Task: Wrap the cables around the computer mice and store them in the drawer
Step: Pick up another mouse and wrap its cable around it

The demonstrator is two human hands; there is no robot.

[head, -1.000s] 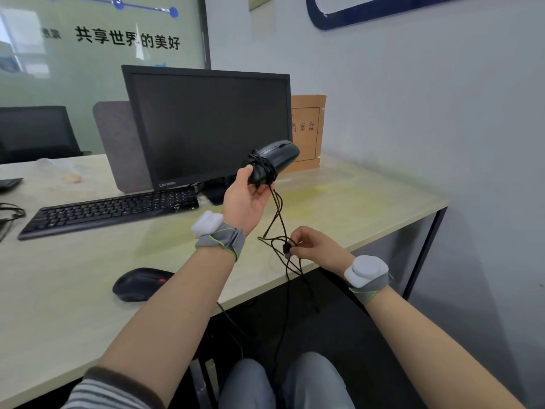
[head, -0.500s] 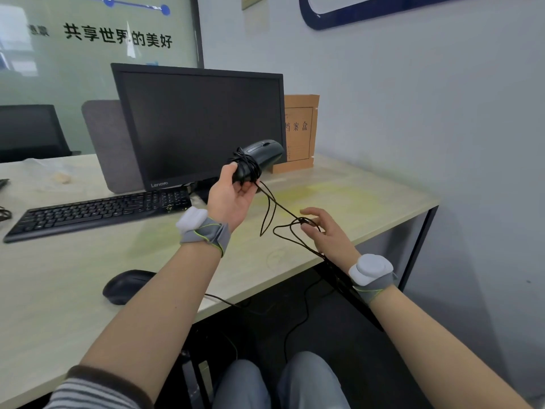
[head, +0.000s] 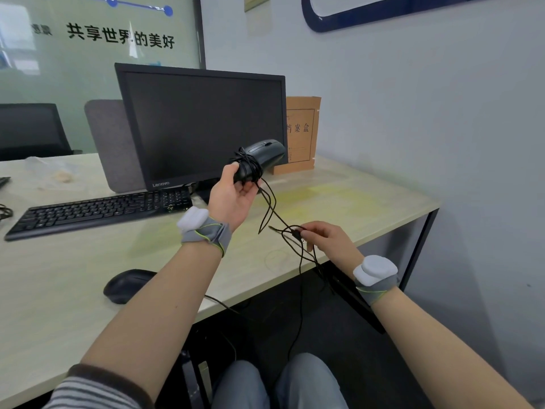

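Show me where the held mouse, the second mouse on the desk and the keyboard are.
held mouse (head: 267, 150): head view, top shell.
second mouse (head: 126, 284): head view, its back.
keyboard (head: 97, 209): head view, middle keys.

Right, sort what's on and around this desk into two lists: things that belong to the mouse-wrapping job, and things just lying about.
Job:
- left hand holding the half-wrapped mouse
- right hand pinching its loose cable
- second mouse on the desk, cable unwrapped

Lying about:
- monitor
- keyboard
- brown file box

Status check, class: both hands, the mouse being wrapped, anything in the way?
Left hand grips partly wrapped mouse. Right hand pinches loose cable. Second mouse on desk, unwrapped. No drawer visible.
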